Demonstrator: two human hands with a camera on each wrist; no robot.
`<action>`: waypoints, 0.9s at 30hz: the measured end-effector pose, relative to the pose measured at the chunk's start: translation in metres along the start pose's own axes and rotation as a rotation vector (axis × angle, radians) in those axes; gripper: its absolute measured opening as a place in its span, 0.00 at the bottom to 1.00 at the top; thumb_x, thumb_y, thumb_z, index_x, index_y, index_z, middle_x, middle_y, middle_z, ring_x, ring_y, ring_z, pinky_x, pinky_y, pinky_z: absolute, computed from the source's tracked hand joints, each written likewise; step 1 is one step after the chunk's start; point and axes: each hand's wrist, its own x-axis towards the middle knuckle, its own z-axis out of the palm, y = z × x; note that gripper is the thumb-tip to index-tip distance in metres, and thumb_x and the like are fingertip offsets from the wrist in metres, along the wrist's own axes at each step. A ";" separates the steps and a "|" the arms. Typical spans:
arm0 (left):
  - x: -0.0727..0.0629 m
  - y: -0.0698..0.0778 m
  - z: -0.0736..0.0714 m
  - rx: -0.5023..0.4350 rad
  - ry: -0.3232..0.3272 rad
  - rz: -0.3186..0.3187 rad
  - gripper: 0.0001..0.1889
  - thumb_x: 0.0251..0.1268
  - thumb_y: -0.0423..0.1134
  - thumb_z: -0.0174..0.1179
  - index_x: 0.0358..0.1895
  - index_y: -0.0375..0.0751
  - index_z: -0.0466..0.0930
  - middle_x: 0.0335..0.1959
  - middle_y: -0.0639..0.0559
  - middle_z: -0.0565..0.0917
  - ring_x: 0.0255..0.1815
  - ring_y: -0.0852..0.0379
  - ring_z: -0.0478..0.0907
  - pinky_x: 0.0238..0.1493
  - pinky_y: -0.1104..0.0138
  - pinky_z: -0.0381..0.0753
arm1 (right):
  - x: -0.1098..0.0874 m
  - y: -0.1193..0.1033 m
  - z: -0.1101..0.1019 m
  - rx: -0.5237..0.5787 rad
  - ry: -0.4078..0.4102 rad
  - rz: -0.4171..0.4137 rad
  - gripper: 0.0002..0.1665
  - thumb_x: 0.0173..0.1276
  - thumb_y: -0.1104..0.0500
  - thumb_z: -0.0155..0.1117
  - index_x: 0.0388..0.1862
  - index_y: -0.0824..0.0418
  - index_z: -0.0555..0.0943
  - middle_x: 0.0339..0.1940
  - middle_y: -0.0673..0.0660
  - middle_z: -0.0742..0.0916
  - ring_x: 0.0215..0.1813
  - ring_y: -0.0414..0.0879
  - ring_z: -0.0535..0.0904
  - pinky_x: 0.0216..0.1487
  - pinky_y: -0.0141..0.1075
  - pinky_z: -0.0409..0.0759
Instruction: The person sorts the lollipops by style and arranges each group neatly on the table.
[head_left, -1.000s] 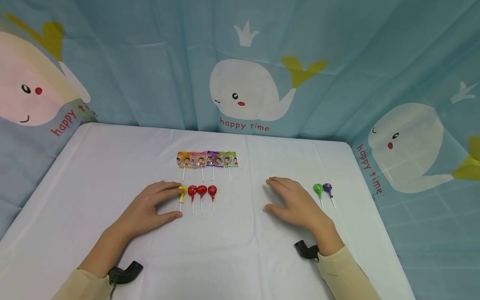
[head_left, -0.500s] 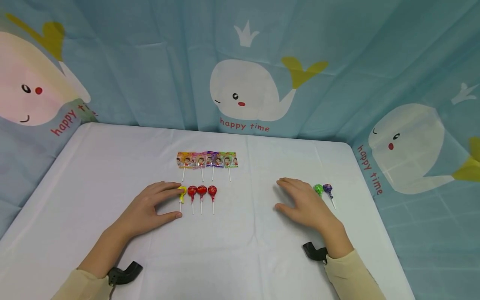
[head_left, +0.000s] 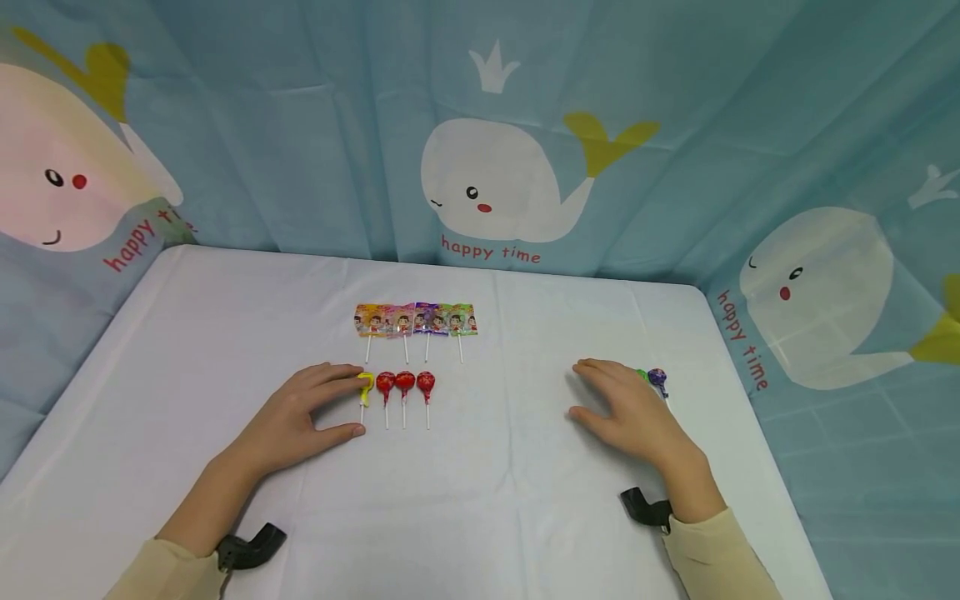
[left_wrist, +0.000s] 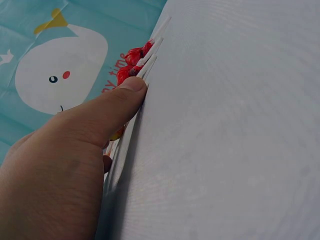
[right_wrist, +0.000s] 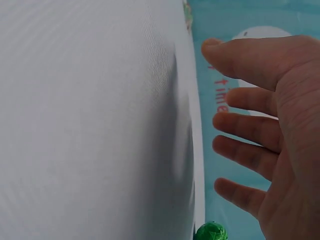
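Note:
My left hand (head_left: 311, 412) rests at the left end of a lollipop row. Its fingertips touch the yellow lollipop (head_left: 365, 390) near the head, and the thumb lies by the lower end of the stick. Three red lollipops (head_left: 405, 382) follow to the right, sticks toward me; red heads (left_wrist: 131, 59) show past the thumb in the left wrist view. My right hand (head_left: 630, 414) hovers over the cloth with fingers extended and holds nothing. Beside it lie a purple lollipop (head_left: 657, 379) and a green lollipop (right_wrist: 212, 231), mostly covered by the hand in the head view.
Behind the row lie several flat-wrapped lollipops (head_left: 415, 319) in orange, pink, purple and green wrappers. White cloth (head_left: 465, 517) covers the table. A blue curtain (head_left: 322, 167) printed with whales hangs behind and at the sides.
My right hand has moved steadily to the right, toward the green and purple lollipops, and now covers most of the green one. The left hand has stayed in place.

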 end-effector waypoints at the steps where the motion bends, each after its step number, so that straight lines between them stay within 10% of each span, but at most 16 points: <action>1: 0.000 0.000 0.000 -0.004 0.002 0.006 0.37 0.54 0.50 0.87 0.70 0.57 0.86 0.72 0.55 0.81 0.74 0.45 0.75 0.80 0.64 0.63 | -0.001 0.001 0.000 -0.001 0.003 -0.001 0.40 0.70 0.46 0.80 0.74 0.64 0.81 0.74 0.61 0.83 0.75 0.62 0.77 0.76 0.61 0.72; 27: 0.000 0.000 0.001 -0.008 0.009 0.017 0.37 0.53 0.48 0.87 0.69 0.56 0.86 0.72 0.55 0.81 0.73 0.46 0.75 0.77 0.70 0.61 | -0.019 0.018 -0.012 -0.017 0.068 0.046 0.38 0.68 0.51 0.83 0.71 0.66 0.82 0.71 0.63 0.84 0.73 0.64 0.78 0.77 0.64 0.69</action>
